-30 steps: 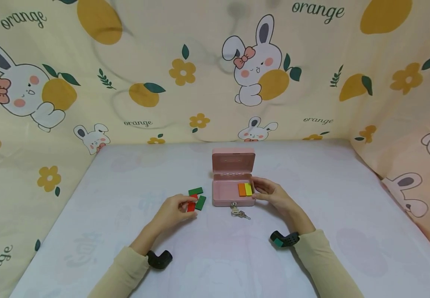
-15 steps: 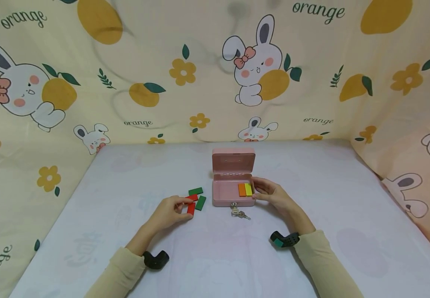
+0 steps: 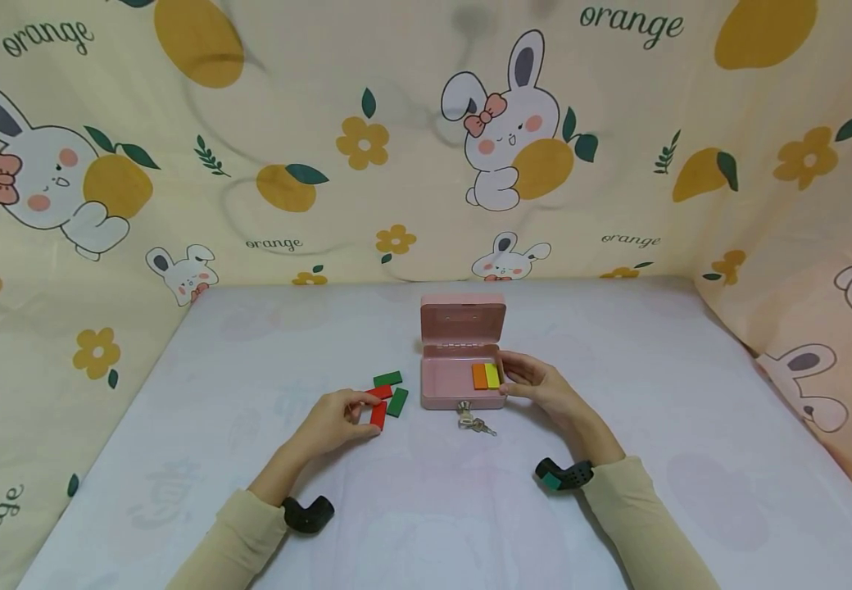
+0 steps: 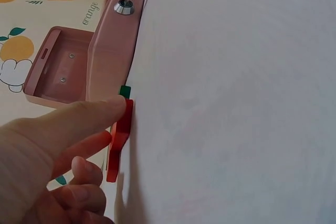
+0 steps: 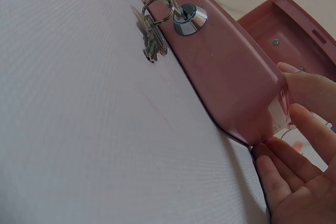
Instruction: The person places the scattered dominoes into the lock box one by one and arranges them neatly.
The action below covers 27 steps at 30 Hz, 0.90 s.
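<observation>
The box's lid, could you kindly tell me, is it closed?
No, the lid stands raised, and the orange block and yellow block show inside the box.

Beige sleeves [image 3: 230, 541], curved black left wrist camera [image 3: 310, 515], black right wrist camera [image 3: 573, 474] with green patch [image 3: 551, 482]

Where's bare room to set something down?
Bare: the table in front of the keys, and the floor of the box left of the orange block. Crowded: red blocks, green blocks at the left hand, and the box's right end by the right hand.
</observation>
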Each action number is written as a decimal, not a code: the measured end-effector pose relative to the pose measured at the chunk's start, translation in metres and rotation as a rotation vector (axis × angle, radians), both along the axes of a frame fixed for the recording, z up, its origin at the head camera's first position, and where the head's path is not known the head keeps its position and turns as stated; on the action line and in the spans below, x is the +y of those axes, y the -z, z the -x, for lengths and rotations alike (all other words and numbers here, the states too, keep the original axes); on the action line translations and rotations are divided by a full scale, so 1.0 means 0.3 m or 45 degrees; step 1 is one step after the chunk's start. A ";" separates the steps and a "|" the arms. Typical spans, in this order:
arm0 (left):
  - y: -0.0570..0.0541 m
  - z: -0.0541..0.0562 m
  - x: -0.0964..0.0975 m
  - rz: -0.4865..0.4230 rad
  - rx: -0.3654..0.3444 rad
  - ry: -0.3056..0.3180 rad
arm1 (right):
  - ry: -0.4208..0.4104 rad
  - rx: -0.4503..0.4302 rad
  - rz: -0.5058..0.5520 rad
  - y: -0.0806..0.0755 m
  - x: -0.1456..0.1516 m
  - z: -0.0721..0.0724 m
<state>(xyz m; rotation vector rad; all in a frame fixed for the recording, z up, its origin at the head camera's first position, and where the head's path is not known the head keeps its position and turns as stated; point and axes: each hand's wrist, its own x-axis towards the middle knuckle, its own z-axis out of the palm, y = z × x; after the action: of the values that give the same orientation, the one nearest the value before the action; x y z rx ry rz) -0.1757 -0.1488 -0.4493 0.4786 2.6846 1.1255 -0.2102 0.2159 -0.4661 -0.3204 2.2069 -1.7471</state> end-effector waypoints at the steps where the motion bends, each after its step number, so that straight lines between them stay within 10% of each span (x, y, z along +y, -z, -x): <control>1: 0.000 0.000 -0.001 -0.003 -0.003 0.000 | 0.002 -0.001 -0.002 0.000 -0.001 0.000; 27: 0.009 0.000 -0.029 -0.040 -0.123 -0.011 | -0.008 0.004 0.015 -0.004 -0.003 -0.002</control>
<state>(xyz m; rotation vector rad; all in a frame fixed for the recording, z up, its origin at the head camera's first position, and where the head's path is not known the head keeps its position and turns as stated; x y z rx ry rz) -0.1758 -0.1575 -0.4519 0.4069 2.5927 1.1637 -0.2095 0.2150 -0.4648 -0.3327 2.1963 -1.7584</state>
